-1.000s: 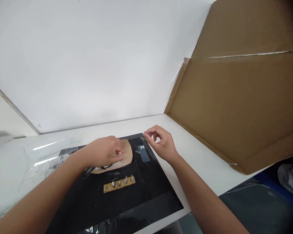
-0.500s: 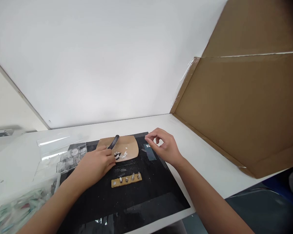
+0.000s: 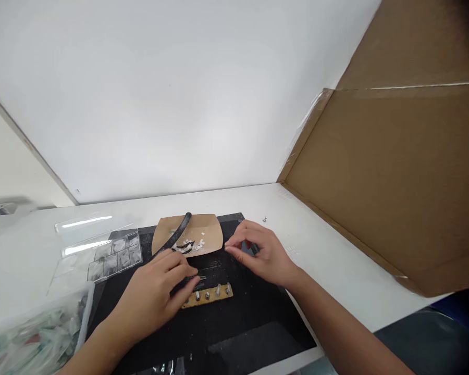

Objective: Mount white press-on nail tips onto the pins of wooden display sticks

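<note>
My left hand (image 3: pixel 162 289) is over the black mat, thumb and forefinger curled close together beside the left end of a yellow-brown strip (image 3: pixel 219 296) with several small upright posts. A small clear sliver (image 3: pixel 203 277) lies by its fingertips; whether the hand holds it, I cannot tell. My right hand (image 3: pixel 260 255) hovers right of a shallow brown cardboard tray (image 3: pixel 203 223), thumb and forefinger pinched together; anything between them is too small to make out. A curved black nail file (image 3: pixel 180 229) and small white pieces (image 3: pixel 200 245) lie in the tray. A dark card is mostly hidden behind my right hand.
A clear compartment box (image 3: pixel 119 254) with its lid raised stands left of the tray. Nearer, a translucent bin (image 3: pixel 84 312) holds several small plastic packets. The black mat (image 3: pixel 258 323) covers the white table (image 3: pixel 308 250). A large cardboard panel (image 3: pixel 394 182) rises at right.
My left hand has left the tray and come nearer and right, toward the strip. My right hand has dropped slightly, now covering most of the dark card. The view has shifted a little.
</note>
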`<state>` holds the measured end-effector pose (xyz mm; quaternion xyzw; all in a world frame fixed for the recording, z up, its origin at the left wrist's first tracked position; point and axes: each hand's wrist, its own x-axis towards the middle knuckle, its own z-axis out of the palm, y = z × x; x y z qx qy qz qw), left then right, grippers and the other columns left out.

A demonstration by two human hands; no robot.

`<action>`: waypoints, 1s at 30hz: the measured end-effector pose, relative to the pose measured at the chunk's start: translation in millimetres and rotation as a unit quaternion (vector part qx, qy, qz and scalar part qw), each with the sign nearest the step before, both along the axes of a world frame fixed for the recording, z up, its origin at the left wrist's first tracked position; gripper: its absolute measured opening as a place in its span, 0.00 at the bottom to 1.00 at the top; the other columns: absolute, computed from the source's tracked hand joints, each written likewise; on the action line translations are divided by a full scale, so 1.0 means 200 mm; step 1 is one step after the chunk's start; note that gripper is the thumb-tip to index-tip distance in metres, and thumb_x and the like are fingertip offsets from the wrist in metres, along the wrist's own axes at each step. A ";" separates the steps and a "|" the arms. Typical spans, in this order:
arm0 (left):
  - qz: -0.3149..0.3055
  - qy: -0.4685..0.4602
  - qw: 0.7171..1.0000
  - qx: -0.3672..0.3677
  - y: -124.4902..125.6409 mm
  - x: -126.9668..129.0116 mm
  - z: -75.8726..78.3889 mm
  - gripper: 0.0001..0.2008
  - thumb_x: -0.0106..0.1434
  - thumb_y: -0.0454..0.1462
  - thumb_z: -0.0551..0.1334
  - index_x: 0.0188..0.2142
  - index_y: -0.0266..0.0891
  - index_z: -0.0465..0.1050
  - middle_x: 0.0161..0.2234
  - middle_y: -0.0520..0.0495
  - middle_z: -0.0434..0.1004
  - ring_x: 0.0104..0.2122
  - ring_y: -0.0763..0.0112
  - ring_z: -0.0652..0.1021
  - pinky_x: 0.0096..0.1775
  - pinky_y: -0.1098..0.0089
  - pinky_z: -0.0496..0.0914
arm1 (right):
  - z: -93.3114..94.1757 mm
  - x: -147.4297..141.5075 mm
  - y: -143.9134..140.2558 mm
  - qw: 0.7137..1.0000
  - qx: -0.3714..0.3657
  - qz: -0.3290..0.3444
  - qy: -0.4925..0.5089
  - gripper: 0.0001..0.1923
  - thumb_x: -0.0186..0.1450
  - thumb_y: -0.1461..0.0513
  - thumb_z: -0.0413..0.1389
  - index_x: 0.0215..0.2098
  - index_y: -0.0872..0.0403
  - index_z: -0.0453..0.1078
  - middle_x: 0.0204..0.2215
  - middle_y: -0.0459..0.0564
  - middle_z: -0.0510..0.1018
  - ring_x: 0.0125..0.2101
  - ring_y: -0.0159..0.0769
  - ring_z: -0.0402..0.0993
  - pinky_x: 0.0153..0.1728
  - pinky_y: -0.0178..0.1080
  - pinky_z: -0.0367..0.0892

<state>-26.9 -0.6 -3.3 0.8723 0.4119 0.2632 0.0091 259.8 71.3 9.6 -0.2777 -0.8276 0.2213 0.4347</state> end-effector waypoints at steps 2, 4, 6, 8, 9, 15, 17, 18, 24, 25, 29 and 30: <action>-0.008 -0.017 0.999 -0.047 -0.04 0.02 -0.02 0.06 0.74 0.40 0.63 0.47 0.43 0.77 0.43 0.45 0.79 0.43 0.62 0.78 0.44 0.63 0.75 | -0.01 -0.03 -0.03 0.998 -0.029 0.051 -0.014 0.02 0.71 0.62 0.65 0.42 0.51 0.81 0.36 0.49 0.77 0.32 0.32 0.75 0.32 0.36 0.71; -0.008 -0.028 0.997 -0.072 -0.06 0.04 -0.03 0.08 0.73 0.42 0.65 0.48 0.43 0.77 0.43 0.44 0.78 0.44 0.60 0.78 0.43 0.62 0.75 | -0.03 -0.06 -0.06 0.993 -0.047 0.099 -0.034 0.02 0.71 0.62 0.65 0.42 0.52 0.81 0.36 0.48 0.77 0.33 0.32 0.75 0.34 0.35 0.72; -0.008 -0.032 0.995 -0.093 -0.07 0.06 -0.05 0.08 0.71 0.42 0.67 0.46 0.43 0.77 0.42 0.45 0.78 0.43 0.59 0.77 0.42 0.61 0.75 | -0.04 -0.08 -0.08 0.988 -0.056 0.131 -0.057 0.02 0.71 0.63 0.66 0.42 0.53 0.81 0.35 0.48 0.76 0.34 0.31 0.75 0.35 0.35 0.71; -0.007 -0.035 0.993 -0.116 -0.08 0.09 -0.06 0.07 0.70 0.42 0.68 0.44 0.43 0.77 0.41 0.45 0.77 0.42 0.59 0.76 0.41 0.61 0.74 | -0.05 -0.09 -0.09 0.983 -0.067 0.152 -0.079 0.02 0.70 0.64 0.66 0.42 0.52 0.82 0.36 0.47 0.75 0.35 0.31 0.75 0.36 0.34 0.71; -0.005 -0.040 0.991 -0.126 -0.08 0.10 -0.07 0.06 0.69 0.41 0.68 0.43 0.43 0.77 0.41 0.46 0.77 0.42 0.59 0.76 0.41 0.61 0.74 | -0.05 -0.09 -0.09 0.980 -0.074 0.160 -0.088 0.03 0.70 0.64 0.66 0.42 0.52 0.82 0.36 0.47 0.75 0.36 0.31 0.75 0.36 0.34 0.71; 0.011 -0.092 0.985 -0.145 -0.09 0.14 -0.10 0.05 0.70 0.36 0.68 0.36 0.42 0.76 0.39 0.48 0.75 0.41 0.63 0.75 0.40 0.65 0.73 | -0.07 -0.09 -0.09 0.971 -0.107 0.178 -0.115 0.03 0.70 0.64 0.67 0.42 0.52 0.83 0.37 0.46 0.74 0.35 0.29 0.75 0.36 0.32 0.71; 0.018 -0.101 0.983 -0.153 -0.10 0.14 -0.11 0.05 0.70 0.35 0.68 0.35 0.42 0.75 0.38 0.48 0.75 0.41 0.64 0.75 0.39 0.66 0.72 | -0.06 -0.09 -0.09 0.971 -0.110 0.177 -0.119 0.04 0.70 0.65 0.67 0.42 0.52 0.83 0.37 0.47 0.74 0.35 0.29 0.75 0.36 0.31 0.71; 0.020 -0.105 0.982 -0.156 -0.10 0.14 -0.12 0.05 0.69 0.34 0.68 0.35 0.42 0.76 0.38 0.48 0.76 0.41 0.64 0.75 0.38 0.66 0.72 | -0.06 -0.09 -0.09 0.971 -0.111 0.176 -0.120 0.04 0.70 0.65 0.67 0.42 0.52 0.84 0.37 0.47 0.74 0.35 0.29 0.75 0.36 0.31 0.71; 0.025 -0.125 0.977 -0.168 -0.09 0.16 -0.13 0.05 0.70 0.33 0.67 0.35 0.42 0.77 0.37 0.48 0.76 0.41 0.63 0.75 0.38 0.65 0.72 | -0.07 -0.10 -0.09 0.971 -0.110 0.171 -0.125 0.03 0.70 0.63 0.67 0.41 0.53 0.84 0.36 0.47 0.74 0.35 0.30 0.74 0.36 0.32 0.70; 0.026 -0.130 0.977 -0.170 -0.09 0.16 -0.13 0.05 0.70 0.33 0.67 0.35 0.42 0.77 0.36 0.49 0.77 0.41 0.63 0.75 0.38 0.65 0.72 | -0.07 -0.10 -0.09 0.971 -0.107 0.170 -0.127 0.03 0.70 0.63 0.67 0.41 0.53 0.84 0.36 0.47 0.74 0.35 0.30 0.73 0.35 0.33 0.70; 0.027 -0.144 0.974 -0.174 -0.10 0.17 -0.15 0.06 0.70 0.32 0.66 0.34 0.42 0.77 0.36 0.49 0.77 0.40 0.64 0.74 0.38 0.66 0.72 | -0.08 -0.11 -0.09 0.970 -0.100 0.172 -0.143 0.03 0.70 0.62 0.67 0.42 0.53 0.84 0.35 0.47 0.74 0.34 0.30 0.73 0.35 0.33 0.68; 0.028 -0.144 0.973 -0.175 -0.10 0.17 -0.15 0.06 0.70 0.32 0.67 0.34 0.42 0.77 0.36 0.49 0.77 0.40 0.64 0.74 0.38 0.66 0.72 | -0.09 -0.11 -0.09 0.969 -0.098 0.173 -0.145 0.03 0.70 0.62 0.67 0.42 0.53 0.83 0.35 0.47 0.74 0.34 0.30 0.72 0.35 0.34 0.68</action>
